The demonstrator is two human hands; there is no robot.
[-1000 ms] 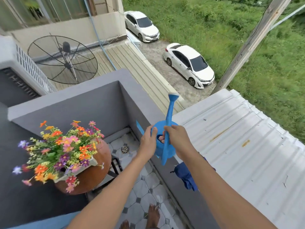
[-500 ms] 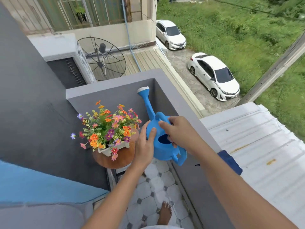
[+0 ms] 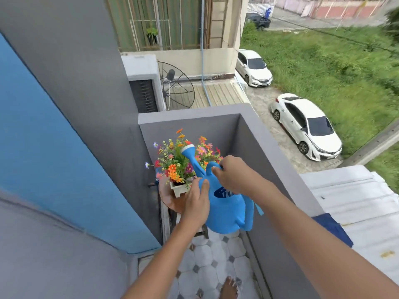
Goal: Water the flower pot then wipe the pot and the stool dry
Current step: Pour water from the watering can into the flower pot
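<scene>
Watering step: my right hand (image 3: 234, 174) grips the blue watering can (image 3: 226, 209) handle, left hand (image 3: 197, 200) steadying its body. Next: tip spout (image 3: 191, 156) over flower pot (image 3: 179, 188).

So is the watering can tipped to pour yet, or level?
Tipped a little: the watering can leans toward the flowers, rose over them but above the body. No stream visible.

A narrow upstairs home balcony is showing here: grey parapet wall (image 3: 269, 134) enclosing a tiled floor (image 3: 218, 260), overlooking white cars (image 3: 306, 124), a satellite dish (image 3: 177, 87) and a neighbouring barred window (image 3: 159, 22).
</scene>
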